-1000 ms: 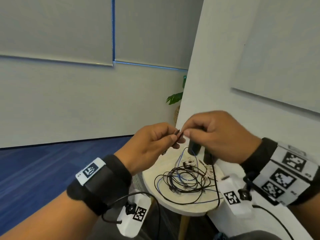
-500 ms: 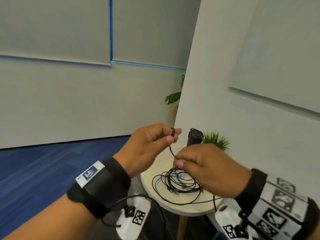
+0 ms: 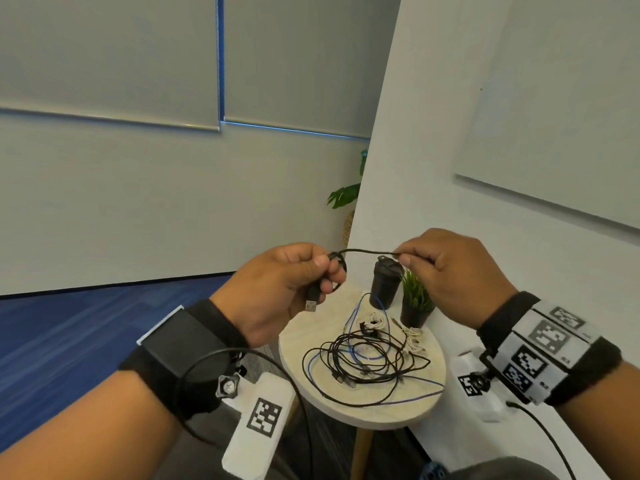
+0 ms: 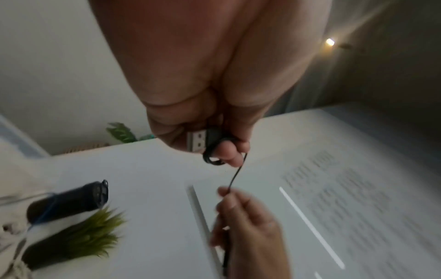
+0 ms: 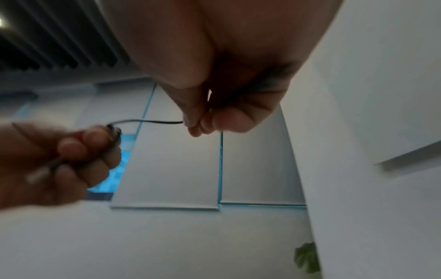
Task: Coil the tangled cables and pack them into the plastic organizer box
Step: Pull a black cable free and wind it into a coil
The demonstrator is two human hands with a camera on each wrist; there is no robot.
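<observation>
My left hand (image 3: 311, 271) grips a black USB cable (image 3: 363, 251), with a small loop wound round its fingers and the silver USB plug (image 3: 311, 305) sticking out below. In the left wrist view the plug (image 4: 197, 140) and loop show at the fingertips. My right hand (image 3: 415, 259) pinches the same cable a short way along, held level with the left. Below the hands, a tangle of black, blue and white cables (image 3: 363, 362) lies on the round table (image 3: 381, 410). No organizer box is in view.
A black tumbler (image 3: 384, 285) and a small potted plant (image 3: 415, 306) stand at the table's back edge against the white wall. A larger plant (image 3: 343, 195) sits behind the wall corner. Blue carpet lies to the left.
My right hand rose from the cable pile to the left hand's level, drawing the black cable taut between them. The left hand now has a loop and the plug showing.
</observation>
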